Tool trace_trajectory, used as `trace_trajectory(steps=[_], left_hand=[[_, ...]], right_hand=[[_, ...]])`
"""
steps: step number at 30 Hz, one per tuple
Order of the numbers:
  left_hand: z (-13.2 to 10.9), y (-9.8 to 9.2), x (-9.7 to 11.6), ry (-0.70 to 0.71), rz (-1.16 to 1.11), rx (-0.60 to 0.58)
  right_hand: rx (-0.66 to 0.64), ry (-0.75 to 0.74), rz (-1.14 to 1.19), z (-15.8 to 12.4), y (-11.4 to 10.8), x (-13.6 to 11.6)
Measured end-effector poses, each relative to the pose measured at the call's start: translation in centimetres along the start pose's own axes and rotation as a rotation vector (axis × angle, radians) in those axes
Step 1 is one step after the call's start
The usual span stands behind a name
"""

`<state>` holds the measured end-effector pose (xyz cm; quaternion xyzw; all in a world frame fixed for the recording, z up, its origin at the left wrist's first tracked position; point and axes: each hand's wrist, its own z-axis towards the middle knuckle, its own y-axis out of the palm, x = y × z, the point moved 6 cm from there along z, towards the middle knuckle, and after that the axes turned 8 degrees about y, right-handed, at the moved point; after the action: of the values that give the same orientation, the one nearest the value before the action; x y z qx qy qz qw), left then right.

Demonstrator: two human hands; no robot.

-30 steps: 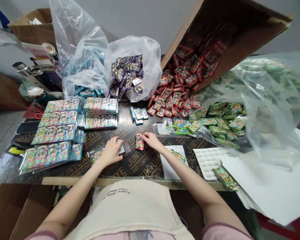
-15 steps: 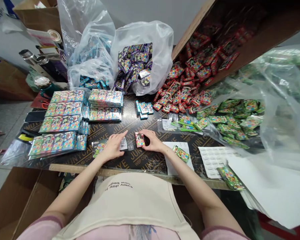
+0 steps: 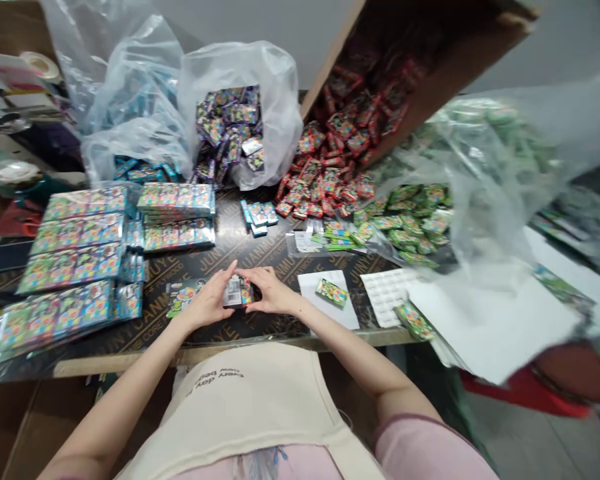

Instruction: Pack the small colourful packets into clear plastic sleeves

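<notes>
My left hand [image 3: 206, 305] is at a clear plastic bag [image 3: 179, 298] with a printed green card, thumb and forefinger on either side of its barcode end [image 3: 233, 291]. My right hand [image 3: 271, 292] grips a small red picture box [image 3: 247, 291] between thumb and forefinger. The red box meets the bag's barcode end; whether it is inside the bag I cannot tell. Just beyond the hands lies a small group of blue boxes [image 3: 258, 215]. To the right, a green packet [image 3: 331, 293] rests on a white sheet [image 3: 307, 285].
Stacks of wrapped box sets [image 3: 75, 230] stand at left. Behind are bags of blue boxes [image 3: 147, 171] and purple boxes [image 3: 227, 123], then spilled red boxes [image 3: 325, 180] from a carton [image 3: 420, 100]. Green packets [image 3: 410, 223], a label sheet [image 3: 380, 297] and white paper [image 3: 495, 320] are on the right.
My right hand has brought the red box leftward to the bag's barcode end. My left thumb and forefinger now frame that end. The camera view has turned to the right.
</notes>
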<state>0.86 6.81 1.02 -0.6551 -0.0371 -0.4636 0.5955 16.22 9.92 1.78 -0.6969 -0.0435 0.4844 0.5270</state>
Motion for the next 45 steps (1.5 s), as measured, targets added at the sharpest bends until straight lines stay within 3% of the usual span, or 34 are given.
trace_trajectory(steps=[4,7,9,12,15,17,20,22,25,27,32,36,41,45], left_hand=[[0.4,-0.1,-0.6,-0.051,-0.009,0.076],[1.0,0.4,-0.4,-0.044,-0.01,0.069],[1.3,0.7,-0.1,-0.031,0.003,0.052],[1.4,0.7,-0.1,-0.035,0.043,0.056],[1.2,0.7,-0.2,-0.032,0.077,0.037],[1.1,1.0,-0.2,-0.024,0.093,0.008],[1.0,1.5,-0.2,-0.002,0.126,-0.025],[0.9,2.0,-0.3,0.007,0.149,-0.039],[0.7,2.6,-0.4,-0.005,0.152,-0.055],[0.6,2.5,-0.4,-0.006,0.125,-0.03],[0.3,0.3,0.5,0.003,-0.034,0.197],[-0.1,-1.9,1.9,0.076,-0.133,0.364],[-1.1,-3.4,3.8,0.202,-0.193,0.485],[-2.2,-4.8,5.5,0.246,-0.128,0.607]], right_hand=[[0.178,0.162,0.027,-0.8,-0.6,0.5],[0.109,0.148,0.074,-1.1,-0.3,0.2],[0.145,0.19,0.037,-1.4,-1.9,1.7],[0.449,0.489,-0.067,-3.5,-8.3,8.4],[0.645,0.769,-0.133,-7.6,-14.9,16.9],[0.612,1.085,-0.241,-10.8,-17.4,22.3],[0.405,1.133,-0.362,-12.5,-18.1,26.3],[0.354,1.137,-0.466,-12.3,-17.9,26.7],[0.472,1.121,-0.624,-10.7,-18.0,25.2],[0.536,1.0,-0.663,-8.4,-17.8,23.7],[0.46,0.688,-0.679,-2.0,-15.7,21.3],[0.425,0.61,-0.795,1.6,-14.7,21.1],[0.414,0.563,-0.837,3.4,-15.2,21.9],[0.512,0.467,-0.788,2.8,-15.3,19.9]])
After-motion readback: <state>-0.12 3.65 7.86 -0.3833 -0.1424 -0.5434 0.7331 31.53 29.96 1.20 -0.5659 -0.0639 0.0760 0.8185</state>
